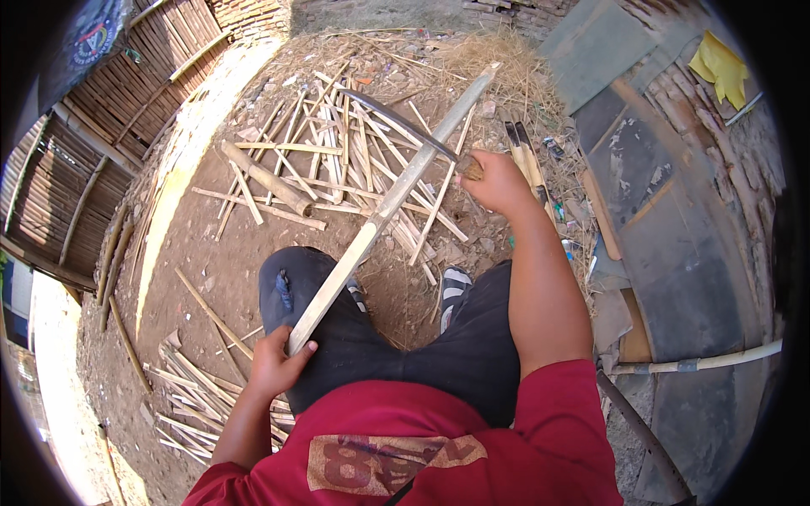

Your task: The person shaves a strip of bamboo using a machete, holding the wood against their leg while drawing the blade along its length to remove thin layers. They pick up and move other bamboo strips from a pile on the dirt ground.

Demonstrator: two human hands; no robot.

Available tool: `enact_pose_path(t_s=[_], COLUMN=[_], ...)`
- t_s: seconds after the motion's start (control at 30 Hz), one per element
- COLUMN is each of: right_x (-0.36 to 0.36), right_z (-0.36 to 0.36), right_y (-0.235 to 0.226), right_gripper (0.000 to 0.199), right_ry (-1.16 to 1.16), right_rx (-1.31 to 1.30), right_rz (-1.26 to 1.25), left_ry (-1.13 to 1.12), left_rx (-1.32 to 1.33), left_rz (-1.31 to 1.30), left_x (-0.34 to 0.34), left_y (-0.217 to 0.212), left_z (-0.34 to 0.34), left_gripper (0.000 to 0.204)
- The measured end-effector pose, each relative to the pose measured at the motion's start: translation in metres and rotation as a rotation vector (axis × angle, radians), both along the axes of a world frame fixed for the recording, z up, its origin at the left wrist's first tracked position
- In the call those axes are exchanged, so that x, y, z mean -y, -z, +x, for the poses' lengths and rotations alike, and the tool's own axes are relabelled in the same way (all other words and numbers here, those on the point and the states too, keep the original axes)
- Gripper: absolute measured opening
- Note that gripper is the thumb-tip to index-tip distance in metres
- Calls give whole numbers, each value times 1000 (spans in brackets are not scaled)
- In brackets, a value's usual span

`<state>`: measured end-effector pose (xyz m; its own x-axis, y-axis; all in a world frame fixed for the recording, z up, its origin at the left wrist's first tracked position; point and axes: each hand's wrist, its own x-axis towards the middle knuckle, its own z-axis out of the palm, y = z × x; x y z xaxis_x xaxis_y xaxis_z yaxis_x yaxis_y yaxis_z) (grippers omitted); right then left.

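Observation:
My left hand grips the near end of a long pale bamboo strip that slants up to the right across my knees. My right hand is closed on the wooden handle of a curved dark blade. The blade lies across the strip near its upper half, touching it. I sit in a red shirt and black trousers, with striped shoes on the dirt below the strip.
A heap of split bamboo strips and a thick bamboo piece lie on the dirt ahead. More strips are piled at my left. Grey sheets and a pale pole are at my right, a slatted fence at far left.

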<state>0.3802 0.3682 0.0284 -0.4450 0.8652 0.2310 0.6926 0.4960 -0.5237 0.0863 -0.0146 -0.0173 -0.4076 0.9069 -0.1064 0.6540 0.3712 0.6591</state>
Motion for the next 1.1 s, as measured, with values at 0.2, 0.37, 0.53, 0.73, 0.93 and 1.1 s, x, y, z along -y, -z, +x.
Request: enact_pose_path(t_s=[0.2, 0.37, 0.53, 0.73, 0.93, 1.1], right_x=[34, -3, 31, 1, 23, -5], right_z=[-15, 11, -15, 8, -16, 5], right_y=[-20, -10, -27, -10, -18, -9], right_gripper=[43, 54, 51, 56, 53, 45], right_ry=[-320, 45, -265, 41, -264, -4], right_rx=[161, -39, 226, -49, 44, -193], right_rz=[-3, -80, -15, -88, -10, -96], left_ry=[6, 8, -13, -19, -56, 3], left_rx=[30, -7, 19, -61, 30, -150], left_rz=[12, -17, 33, -2, 3, 68], left_x=[3, -2, 4, 15, 21, 30], left_y=[0, -8, -2, -14, -22, -25], left_z=[-1, 5, 2, -4, -10, -31], left_gripper=[34, 33, 35, 32, 30, 30])
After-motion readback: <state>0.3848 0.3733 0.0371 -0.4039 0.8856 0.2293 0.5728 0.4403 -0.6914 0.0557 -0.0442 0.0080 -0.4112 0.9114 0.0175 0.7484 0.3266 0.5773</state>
